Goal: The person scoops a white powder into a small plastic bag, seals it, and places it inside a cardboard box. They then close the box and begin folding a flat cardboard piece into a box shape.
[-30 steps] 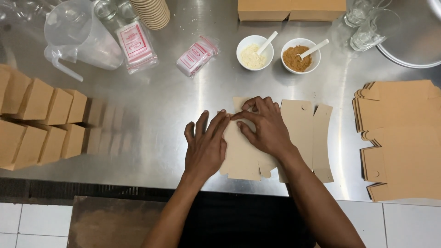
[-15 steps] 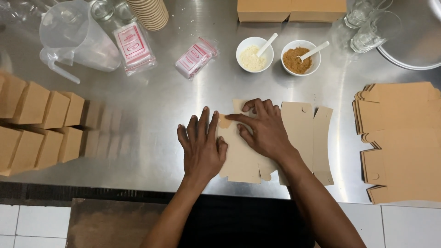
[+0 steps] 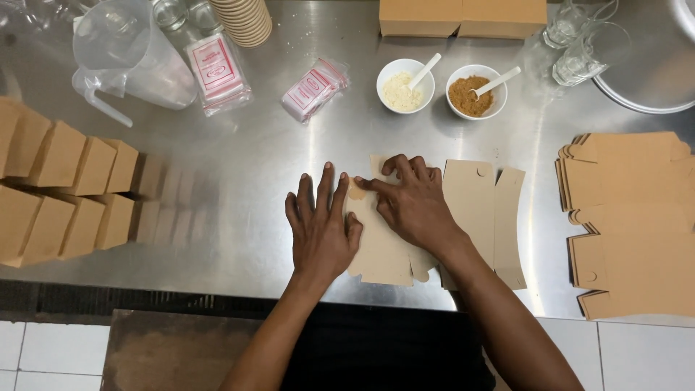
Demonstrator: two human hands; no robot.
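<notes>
Steel counter point(image 3: 289, 145), head cam, looking straight down.

Both hands on a flat kraft carton blank point(image 3: 384, 250) lying at the near-centre of the counter. Left hand point(image 3: 322, 228): palm down, fingers spread and flat, resting on the blank's left edge, partly on bare steel. Right hand point(image 3: 413, 203): also palm down on the blank, fingers bent toward the left, index tip pressing a small round tab near the blank's top-left corner. Hands just beside each other, fingertips nearly meeting, neither one gripping anything, just pressing flat.

Part of the same flat cardboard point(image 3: 485, 210) sticks out to the right of the right wrist; two panels visible, notch at top. Can't tell if it's one piece w/ the blank under the hands or a second sheet.

Around:
- R side: stack of flat blanks point(image 3: 630, 217), well apart from the hands.
- L side: rows of folded-up cartons point(image 3: 65, 188), two rows, touching each other.
- Far edge, centre: two white bowls w/ spoons, pale powder point(image 3: 404, 85) and brown powder point(image 3: 470, 90), side by side.
- Far L: clear plastic jug point(image 3: 123, 54), two clear packets w/ pink labels point(image 3: 217, 72) point(image 3: 313, 88), stack of paper cups point(image 3: 242, 18).
- Far R: glasses point(image 3: 579, 43), closed boxes point(image 3: 463, 16) at the top edge.
</notes>
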